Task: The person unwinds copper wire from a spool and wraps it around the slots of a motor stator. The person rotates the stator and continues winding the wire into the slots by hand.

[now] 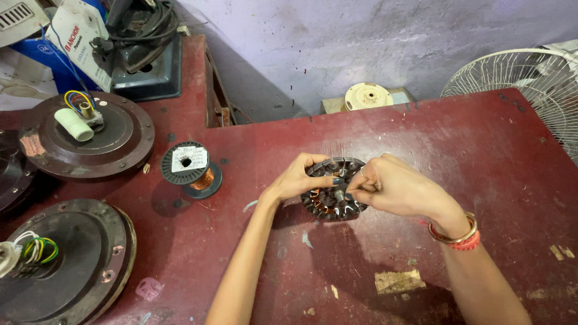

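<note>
A round metal fan stator (333, 189) with copper windings lies on the dark red table (373, 132). My left hand (299, 177) grips its left rim, fingers curled over the edge. My right hand (388, 188) is closed over the stator's right side, fingertips pinched together near its centre; whatever thin thing they pinch is too small to make out. Bangles ring my right wrist (457, 232).
A black spool of copper wire (191, 170) stands left of the stator. Two round fan motor housings (90, 135) (60, 259) with coloured wires sit at the far left. A white fan guard (530, 84) leans at the right edge. A cream disc (368, 95) lies behind the table.
</note>
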